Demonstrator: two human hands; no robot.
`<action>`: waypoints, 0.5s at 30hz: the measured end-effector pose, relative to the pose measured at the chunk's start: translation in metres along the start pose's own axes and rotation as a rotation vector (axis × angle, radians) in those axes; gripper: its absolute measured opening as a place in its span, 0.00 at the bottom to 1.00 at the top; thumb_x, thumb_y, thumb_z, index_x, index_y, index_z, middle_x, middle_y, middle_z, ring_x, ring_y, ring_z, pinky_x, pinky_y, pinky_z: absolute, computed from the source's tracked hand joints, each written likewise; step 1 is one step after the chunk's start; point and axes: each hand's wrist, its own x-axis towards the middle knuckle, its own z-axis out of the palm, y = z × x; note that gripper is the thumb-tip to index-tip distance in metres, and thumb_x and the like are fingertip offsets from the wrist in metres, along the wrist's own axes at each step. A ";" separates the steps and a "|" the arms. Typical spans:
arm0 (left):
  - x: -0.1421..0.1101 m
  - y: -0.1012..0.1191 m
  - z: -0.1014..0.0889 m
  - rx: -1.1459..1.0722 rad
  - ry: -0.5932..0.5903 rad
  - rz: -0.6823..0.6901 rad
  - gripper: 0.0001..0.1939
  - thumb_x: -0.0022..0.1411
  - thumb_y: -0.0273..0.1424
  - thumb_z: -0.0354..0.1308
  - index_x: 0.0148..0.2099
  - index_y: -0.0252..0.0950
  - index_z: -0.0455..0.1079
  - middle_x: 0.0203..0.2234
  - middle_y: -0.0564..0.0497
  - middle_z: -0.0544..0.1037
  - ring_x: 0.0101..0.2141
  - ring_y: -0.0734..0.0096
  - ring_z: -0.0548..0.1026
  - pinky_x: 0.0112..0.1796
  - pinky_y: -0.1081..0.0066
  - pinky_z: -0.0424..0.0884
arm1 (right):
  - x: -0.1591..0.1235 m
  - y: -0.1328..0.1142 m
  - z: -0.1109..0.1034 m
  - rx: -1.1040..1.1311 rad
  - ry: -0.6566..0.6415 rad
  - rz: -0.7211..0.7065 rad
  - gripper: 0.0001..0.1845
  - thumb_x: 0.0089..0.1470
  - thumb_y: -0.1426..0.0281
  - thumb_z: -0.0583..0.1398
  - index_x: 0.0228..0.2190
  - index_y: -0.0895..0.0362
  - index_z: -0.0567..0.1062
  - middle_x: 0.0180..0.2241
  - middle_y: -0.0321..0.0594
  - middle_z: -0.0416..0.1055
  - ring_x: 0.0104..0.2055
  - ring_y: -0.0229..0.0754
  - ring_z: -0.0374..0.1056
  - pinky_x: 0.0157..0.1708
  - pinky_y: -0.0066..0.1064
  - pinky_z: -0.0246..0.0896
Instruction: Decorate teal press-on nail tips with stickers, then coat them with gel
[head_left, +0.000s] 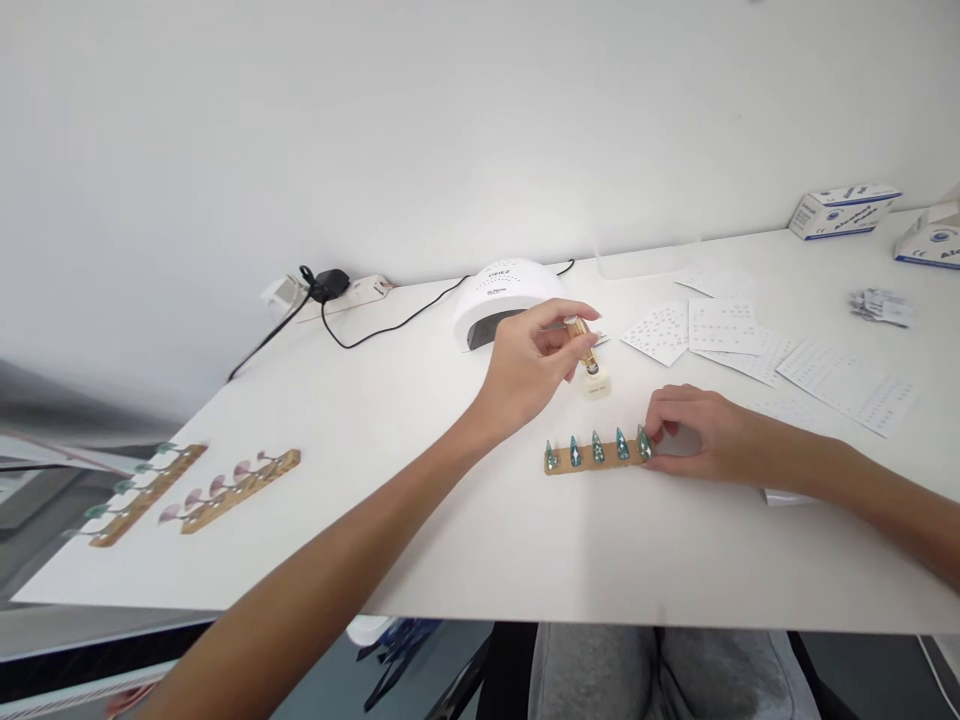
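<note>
My left hand pinches the gold cap of a nail polish bottle. The cap leans over the bottle's neck, and whether it is screwed on I cannot tell. The small pale bottle stands on the table. Closer to me lies a wooden display strip carrying a row of teal pointed press-on nails with light decorations. With its fingertips, my right hand grips the strip's right end, beside the last nail.
Behind the left hand is a white nail lamp with a black cable. Two more nail strips lie at left. Sticker sheets, small packets and alcohol pad boxes are at right. A power strip sits by the wall.
</note>
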 end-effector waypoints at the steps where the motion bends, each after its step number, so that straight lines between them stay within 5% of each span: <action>1: 0.001 0.002 -0.001 -0.003 0.010 0.000 0.05 0.57 0.25 0.62 0.38 0.35 0.74 0.21 0.55 0.69 0.18 0.81 0.66 0.19 0.76 0.64 | 0.000 0.000 0.000 0.004 0.000 0.006 0.10 0.55 0.62 0.63 0.29 0.54 0.68 0.33 0.36 0.68 0.38 0.43 0.63 0.39 0.35 0.58; 15: 0.014 0.007 -0.013 -0.172 0.155 -0.078 0.05 0.56 0.21 0.61 0.36 0.34 0.74 0.23 0.53 0.73 0.15 0.82 0.65 0.18 0.73 0.61 | -0.002 -0.001 -0.001 0.016 -0.003 0.020 0.11 0.55 0.61 0.62 0.30 0.54 0.69 0.33 0.37 0.68 0.38 0.43 0.63 0.39 0.36 0.58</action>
